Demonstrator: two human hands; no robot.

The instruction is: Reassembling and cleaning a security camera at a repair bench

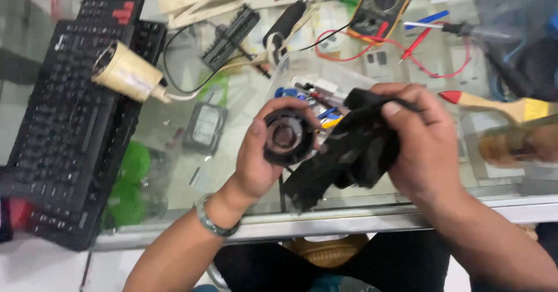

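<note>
Black plastic fills my view at centre: my left hand (256, 158) is clamped around a round black fan housing (288, 138), fingers curled over its rim, its open face with a brownish hub turned up toward the camera. My right hand (421, 141) is closed on a crumpled black cloth (349, 155), thumb pressed on its upper edge; the cloth touches the right side of the housing and hangs down below it. Both are held just above the near edge of the glass surface (232, 170), not resting on it. A beaded bracelet (212, 219) circles my left wrist.

On the surface, a black keyboard (70, 129) lies at the left with a second one above it, and a cream cylindrical plug adapter (125, 71) sits on its edge with a white cord. A yellow-cased multimeter (383, 1) lies at the top with red leads (407, 50) looping over the glass. A paintbrush (500, 106) with a red-tipped wooden handle lies to the right, near my right hand. Behind the housing sits a clear tray of small tools (317, 97), partly hidden by my hands.
</note>
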